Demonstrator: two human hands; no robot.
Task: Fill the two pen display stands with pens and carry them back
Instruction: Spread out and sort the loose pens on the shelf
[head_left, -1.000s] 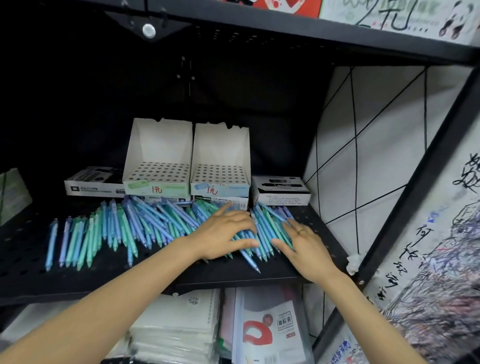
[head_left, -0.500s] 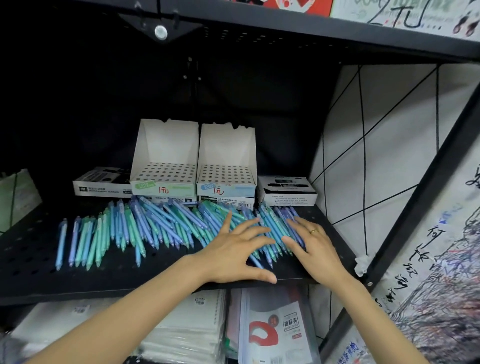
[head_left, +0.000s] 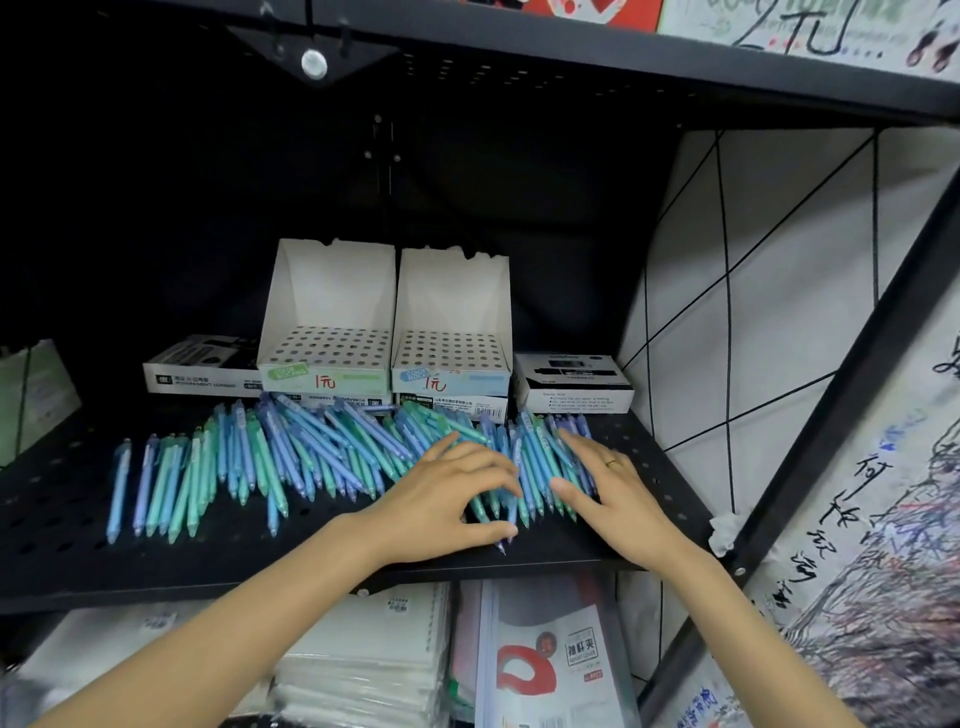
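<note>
A shelf (head_left: 78, 519) crosses the middle of the frame. At its back stand two pen stands side by side, the left stand (head_left: 327, 332) touching the right stand (head_left: 453, 338), each set on a flat box. A box (head_left: 200, 366) lies left of them, another box (head_left: 571, 382) right. In front, pens (head_left: 291, 457) lie spread across the shelf from left to right. The left hand (head_left: 447, 499) and right hand (head_left: 613, 499) rest on the pens at centre right. Below the shelf, notebooks (head_left: 363, 665) sit left of a folder (head_left: 550, 660).
</note>
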